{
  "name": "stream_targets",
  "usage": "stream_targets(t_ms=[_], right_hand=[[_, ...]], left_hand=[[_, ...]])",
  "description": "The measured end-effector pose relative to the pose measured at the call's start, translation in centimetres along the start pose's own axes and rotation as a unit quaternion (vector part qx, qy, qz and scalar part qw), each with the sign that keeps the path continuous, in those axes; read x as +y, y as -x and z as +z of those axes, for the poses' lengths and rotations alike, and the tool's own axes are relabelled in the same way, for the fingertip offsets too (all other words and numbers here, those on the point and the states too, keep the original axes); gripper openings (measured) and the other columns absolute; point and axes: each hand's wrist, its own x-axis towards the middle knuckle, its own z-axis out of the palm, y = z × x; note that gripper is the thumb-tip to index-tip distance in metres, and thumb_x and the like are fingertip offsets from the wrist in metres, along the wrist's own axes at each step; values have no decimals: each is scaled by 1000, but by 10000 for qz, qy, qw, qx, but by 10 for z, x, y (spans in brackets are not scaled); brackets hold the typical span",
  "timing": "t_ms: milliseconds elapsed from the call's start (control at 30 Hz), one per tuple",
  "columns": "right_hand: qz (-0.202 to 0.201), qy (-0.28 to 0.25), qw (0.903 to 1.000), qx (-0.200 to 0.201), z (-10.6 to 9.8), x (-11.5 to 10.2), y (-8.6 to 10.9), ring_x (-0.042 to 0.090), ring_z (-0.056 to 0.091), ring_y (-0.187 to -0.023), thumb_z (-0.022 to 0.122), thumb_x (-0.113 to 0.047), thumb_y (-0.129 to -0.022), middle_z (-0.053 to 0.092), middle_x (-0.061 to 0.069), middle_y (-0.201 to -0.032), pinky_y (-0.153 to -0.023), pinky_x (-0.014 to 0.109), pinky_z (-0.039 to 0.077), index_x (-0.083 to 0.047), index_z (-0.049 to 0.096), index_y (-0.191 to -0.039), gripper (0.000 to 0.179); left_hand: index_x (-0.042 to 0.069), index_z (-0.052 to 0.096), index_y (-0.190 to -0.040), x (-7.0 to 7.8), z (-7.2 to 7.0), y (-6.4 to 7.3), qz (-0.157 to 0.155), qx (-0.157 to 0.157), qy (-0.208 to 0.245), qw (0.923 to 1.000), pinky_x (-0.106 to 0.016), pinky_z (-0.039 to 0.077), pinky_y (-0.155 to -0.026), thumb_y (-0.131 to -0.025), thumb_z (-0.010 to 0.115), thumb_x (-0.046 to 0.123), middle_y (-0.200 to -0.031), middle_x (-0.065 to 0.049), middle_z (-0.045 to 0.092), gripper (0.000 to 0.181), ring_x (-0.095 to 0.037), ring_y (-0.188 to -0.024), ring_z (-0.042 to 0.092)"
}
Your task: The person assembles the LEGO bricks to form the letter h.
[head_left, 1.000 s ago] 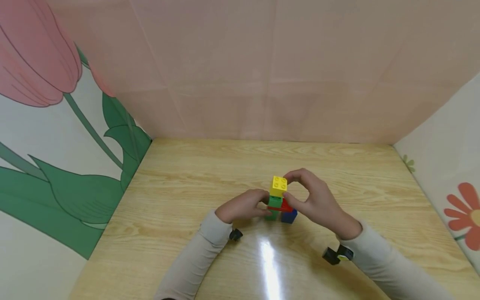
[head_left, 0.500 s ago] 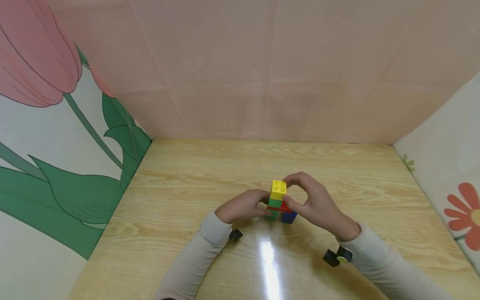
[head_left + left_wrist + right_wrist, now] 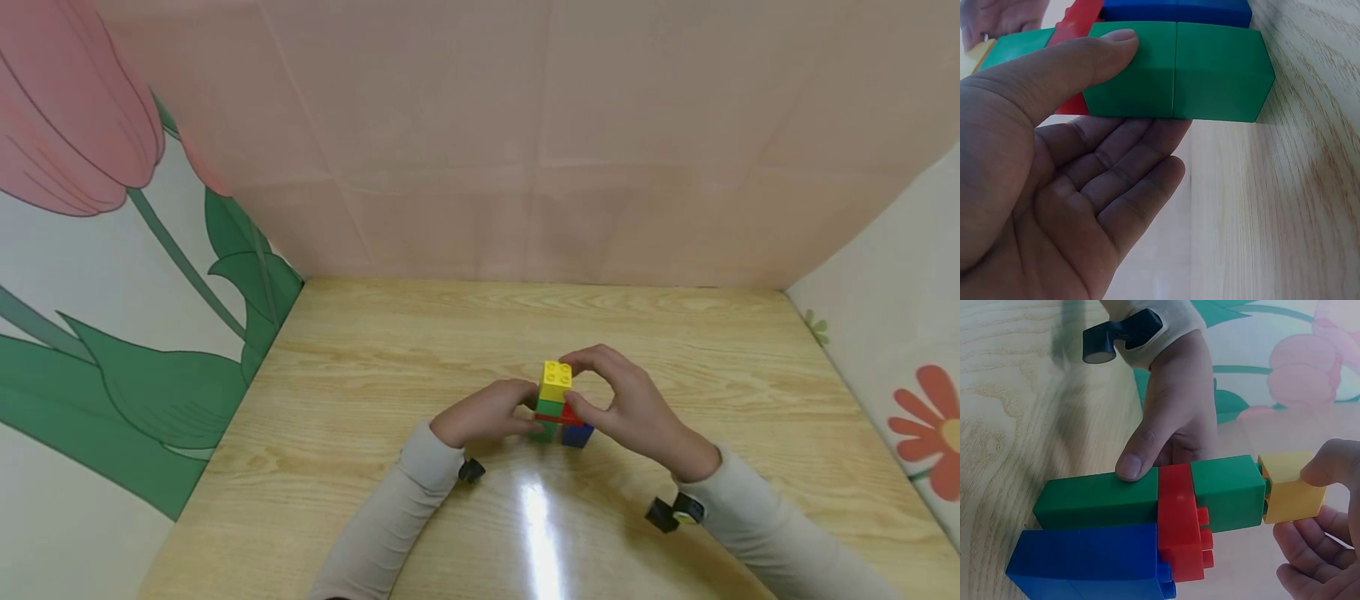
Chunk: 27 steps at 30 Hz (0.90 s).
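A small structure of toy building bricks stands on the table. My left hand (image 3: 486, 412) grips its left column, the stacked green bricks (image 3: 1210, 72), with the thumb on one side and fingers behind. Beside that column is a blue column (image 3: 1085, 559). Across both lies a red brick (image 3: 1175, 525) with some bare studs, and a single green brick (image 3: 1227, 492) sits on its left end. At the top, my right hand (image 3: 637, 408) pinches a yellow brick (image 3: 1291, 487) between thumb and fingers. Green studs show in a narrow gap beneath the yellow brick.
The wood-grain table (image 3: 405, 333) runs back to a pink wall covering (image 3: 450, 150). Side panels with a painted tulip (image 3: 75, 100) and a red flower (image 3: 930, 429) flank it. Small black devices (image 3: 675, 511) are strapped at both wrists.
Over the last second my right hand has lowered slightly with the yellow brick, bringing it down onto the green brick's studs. The left hand has kept its grip in place.
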Motion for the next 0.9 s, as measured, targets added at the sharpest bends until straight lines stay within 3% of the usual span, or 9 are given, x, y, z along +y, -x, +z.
stream_targets(t_ms=[500,900], right_hand=[[160,-36,9998,99,7,4,-1,8,57,-100,81,-25,-82,58,-13,-110,-85,33,50,-22,59,-119,43],[-55,45,9999,118,7,4,-3,13,59,-97,81,-23,-82,59,-11,-108,-83,33,51,-19,60,-118,42]], left_hand=[[18,63,-113,0,0,1,-14,-21,-55,10000,-21,47,-87,-90,71,32,-108,12,64,28,-1,-101,58],[18,63,-115,1,-2,1,-14,-49,12,10000,-21,48,-88,-90,71,31,-109,12,64,29,0,-100,58]])
